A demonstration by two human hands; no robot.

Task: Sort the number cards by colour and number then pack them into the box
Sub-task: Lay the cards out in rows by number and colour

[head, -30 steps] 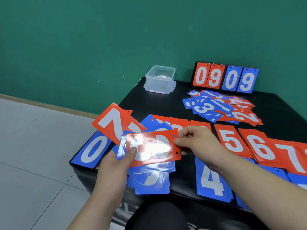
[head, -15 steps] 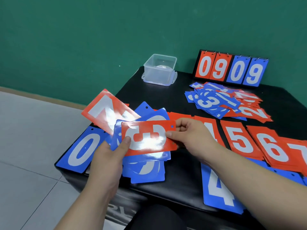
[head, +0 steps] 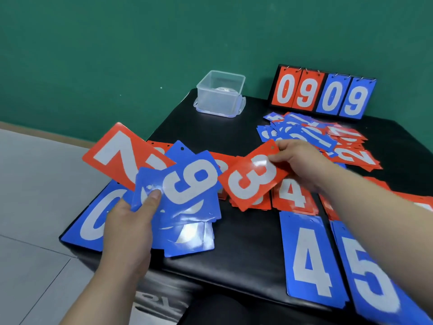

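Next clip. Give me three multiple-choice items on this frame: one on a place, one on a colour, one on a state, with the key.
1. Where does the clear box stand?
A. At the far left of the black table
B. On the floor
C. In the person's lap

2. What colour is the 3 card that the right hand pinches?
A. Blue
B. Red
C. Green

3. What is the left hand doing?
A. Lying flat on the table
B. Gripping a bunch of cards with a blue 9 on top
C. Hanging empty

Key: 1 A, the box sits near the table's far left edge. 2 B, a white 3 shows on red. 3 B, the thumb presses on the fanned cards.
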